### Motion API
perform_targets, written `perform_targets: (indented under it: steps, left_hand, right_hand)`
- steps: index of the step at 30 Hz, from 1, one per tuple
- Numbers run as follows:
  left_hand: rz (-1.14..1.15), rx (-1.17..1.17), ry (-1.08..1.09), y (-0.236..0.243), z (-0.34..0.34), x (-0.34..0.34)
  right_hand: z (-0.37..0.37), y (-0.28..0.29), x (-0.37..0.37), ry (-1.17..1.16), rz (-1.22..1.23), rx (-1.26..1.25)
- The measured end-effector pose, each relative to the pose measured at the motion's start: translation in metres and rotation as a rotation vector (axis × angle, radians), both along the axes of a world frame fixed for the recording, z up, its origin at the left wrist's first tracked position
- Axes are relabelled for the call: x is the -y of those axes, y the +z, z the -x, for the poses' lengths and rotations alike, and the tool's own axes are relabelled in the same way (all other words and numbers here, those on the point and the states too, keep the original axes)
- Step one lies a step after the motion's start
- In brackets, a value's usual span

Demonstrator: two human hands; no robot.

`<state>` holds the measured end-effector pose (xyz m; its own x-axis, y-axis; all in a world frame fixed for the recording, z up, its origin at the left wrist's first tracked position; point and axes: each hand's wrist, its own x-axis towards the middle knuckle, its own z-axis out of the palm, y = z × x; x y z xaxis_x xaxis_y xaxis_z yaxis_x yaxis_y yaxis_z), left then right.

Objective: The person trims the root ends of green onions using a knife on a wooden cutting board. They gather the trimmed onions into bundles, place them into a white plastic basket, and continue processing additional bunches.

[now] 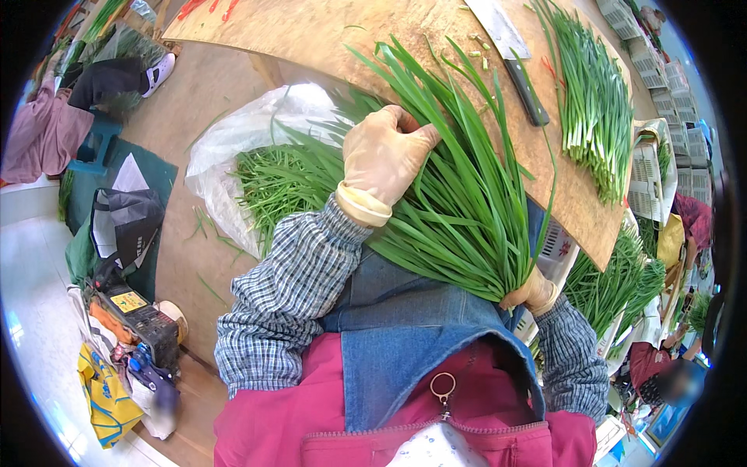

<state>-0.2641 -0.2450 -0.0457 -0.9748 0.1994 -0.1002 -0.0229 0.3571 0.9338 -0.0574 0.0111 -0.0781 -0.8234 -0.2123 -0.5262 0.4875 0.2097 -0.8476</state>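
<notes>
Two gloved hands work one big bunch of long green chive leaves (459, 210) held close against the person's denim apron (405, 327). Nearest the body, the right hand (533, 294) is closed around the gathered base of the bunch, just below the near edge of the counter (311, 35); its fingers are mostly hidden by the leaves. Slightly farther out, the left hand (383, 159) lies on top of the leaves with its fingers curled into them, pressing or combing through the fan; whether it truly grips any stalks I cannot tell. The bunch spreads up and leftward from the right hand, its tips reaching over the counter edge. Beyond and to the left, on the floor, an open white plastic bag (233, 140) holds a loose heap of more greens (272, 183), which look not yet handled. On the wooden counter farther off, a cleaver (510, 54) lies flat with a few cut stub ends beside it, and at the far right a tidy row of aligned greens (595, 101) rests, apparently finished. Judging by this, some sorting is done, one bunch is in hand, and a good deal remains in the bag.
</notes>
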Motion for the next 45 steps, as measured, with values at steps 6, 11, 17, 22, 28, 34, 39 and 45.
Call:
perform_targets:
  steps: [6,11,17,22,28,34,39,45]
  left_hand:
    - [-0.227,0.12,0.038,-0.012,0.003,-0.002]
    - [-0.164,0.117,0.009,-0.009,0.005,-0.004]
    - [-0.39,0.288,0.079,-0.004,-0.003,0.0]
    - [-0.402,0.238,0.1,-0.015,-0.008,0.0]
    - [-0.662,0.261,0.145,-0.021,-0.014,-0.005]
    - [-0.57,0.235,0.16,-0.026,-0.02,-0.001]
    - [-0.063,-0.238,-0.08,-0.011,-0.02,0.033]
    - [-0.093,0.031,-0.095,0.013,-0.003,0.122]
  right_hand:
    - [-0.001,0.001,0.001,-0.001,-0.017,-0.053]
    - [-0.001,0.003,0.001,0.007,-0.066,0.032]
    - [-0.003,0.001,-0.001,0.033,-0.07,-0.007]
    - [-0.002,0.001,0.001,0.029,-0.095,-0.055]
    - [-0.003,0.001,0.002,0.004,-0.098,-0.063]
    - [-0.004,-0.001,0.001,-0.007,-0.057,-0.054]
    - [-0.003,0.004,-0.003,0.227,-0.37,-0.173]
    - [-0.012,0.029,-0.018,0.194,-0.491,-0.108]
